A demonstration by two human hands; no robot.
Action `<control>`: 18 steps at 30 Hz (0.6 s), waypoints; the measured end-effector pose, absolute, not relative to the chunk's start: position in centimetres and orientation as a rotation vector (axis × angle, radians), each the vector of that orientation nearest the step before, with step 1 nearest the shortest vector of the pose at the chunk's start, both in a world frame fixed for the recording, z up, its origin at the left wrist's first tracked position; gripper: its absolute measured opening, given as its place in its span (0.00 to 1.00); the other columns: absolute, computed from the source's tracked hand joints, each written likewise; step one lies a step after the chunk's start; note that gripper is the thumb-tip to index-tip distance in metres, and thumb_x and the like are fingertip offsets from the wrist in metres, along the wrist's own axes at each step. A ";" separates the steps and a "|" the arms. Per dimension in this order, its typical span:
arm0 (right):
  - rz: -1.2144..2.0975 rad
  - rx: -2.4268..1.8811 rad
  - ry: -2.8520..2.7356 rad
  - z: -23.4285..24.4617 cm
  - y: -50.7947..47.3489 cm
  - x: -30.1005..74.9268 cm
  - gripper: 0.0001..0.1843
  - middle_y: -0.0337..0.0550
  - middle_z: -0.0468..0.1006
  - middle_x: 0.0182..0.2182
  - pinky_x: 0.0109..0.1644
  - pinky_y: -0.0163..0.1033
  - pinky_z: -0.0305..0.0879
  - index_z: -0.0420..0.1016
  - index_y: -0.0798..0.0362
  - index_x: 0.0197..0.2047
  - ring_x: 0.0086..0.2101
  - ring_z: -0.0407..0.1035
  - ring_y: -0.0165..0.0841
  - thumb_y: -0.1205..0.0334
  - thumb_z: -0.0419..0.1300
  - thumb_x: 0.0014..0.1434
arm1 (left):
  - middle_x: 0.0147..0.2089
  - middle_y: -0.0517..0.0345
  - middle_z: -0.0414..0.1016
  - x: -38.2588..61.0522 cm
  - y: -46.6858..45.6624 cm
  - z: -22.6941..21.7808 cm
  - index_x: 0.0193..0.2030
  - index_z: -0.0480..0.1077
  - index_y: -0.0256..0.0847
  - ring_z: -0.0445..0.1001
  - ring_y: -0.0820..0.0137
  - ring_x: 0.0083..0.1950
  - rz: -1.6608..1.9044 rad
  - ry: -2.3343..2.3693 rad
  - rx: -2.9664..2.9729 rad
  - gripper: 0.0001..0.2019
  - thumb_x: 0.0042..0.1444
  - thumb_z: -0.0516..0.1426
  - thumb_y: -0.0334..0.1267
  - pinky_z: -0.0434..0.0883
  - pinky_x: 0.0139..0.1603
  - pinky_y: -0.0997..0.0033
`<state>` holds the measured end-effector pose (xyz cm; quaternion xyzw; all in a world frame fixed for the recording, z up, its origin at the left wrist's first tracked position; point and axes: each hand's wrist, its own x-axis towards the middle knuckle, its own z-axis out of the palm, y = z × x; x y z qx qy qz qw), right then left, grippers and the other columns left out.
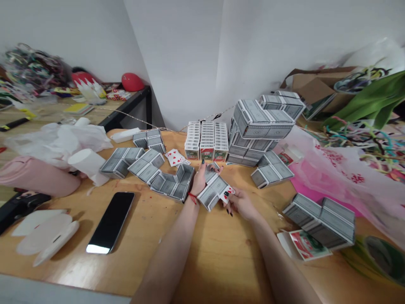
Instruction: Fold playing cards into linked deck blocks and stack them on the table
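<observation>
My left hand [199, 180] is closed around the far end of a grey patterned block of playing-card packs [212, 188], held just above the wooden table [202, 249]. A thin red band sits on that wrist. My right hand [238, 202] grips the block's near right corner, where a red-pipped playing card [228, 192] shows between the fingers. The fingernails are dark. Right behind the hands stand rows of upright card packs [207, 141].
A tall pile of grey pack blocks [257, 126] rises at back right, with more blocks at left [172, 183] and right [324, 219]. A black phone [110, 221] lies at left, loose cards [175, 157] behind. White and pink plastic bags flank the table.
</observation>
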<state>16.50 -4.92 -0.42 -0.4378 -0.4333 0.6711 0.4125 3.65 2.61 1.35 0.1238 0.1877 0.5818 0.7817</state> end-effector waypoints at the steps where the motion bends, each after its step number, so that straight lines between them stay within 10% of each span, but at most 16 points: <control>1: 1.679 -1.105 -1.084 -0.5 -4.9 16.5 0.13 0.36 0.71 0.17 0.11 0.28 0.53 0.60 0.54 0.25 0.11 0.60 0.23 0.53 0.56 0.49 | 0.24 0.62 0.65 3.7 2.6 1.3 0.25 0.61 0.38 0.68 0.74 0.28 1.249 0.399 0.299 0.10 0.53 0.54 0.41 0.67 0.48 0.58; 18: 1.675 -1.185 -0.993 0.1 -4.7 16.9 0.10 0.34 0.66 0.12 0.10 0.28 0.42 0.63 0.55 0.19 0.09 0.51 0.20 0.59 0.57 0.44 | 0.24 0.58 0.69 4.2 2.3 -0.1 0.28 0.61 0.38 0.72 0.69 0.32 1.111 0.476 0.446 0.19 0.48 0.53 0.55 0.68 0.42 0.65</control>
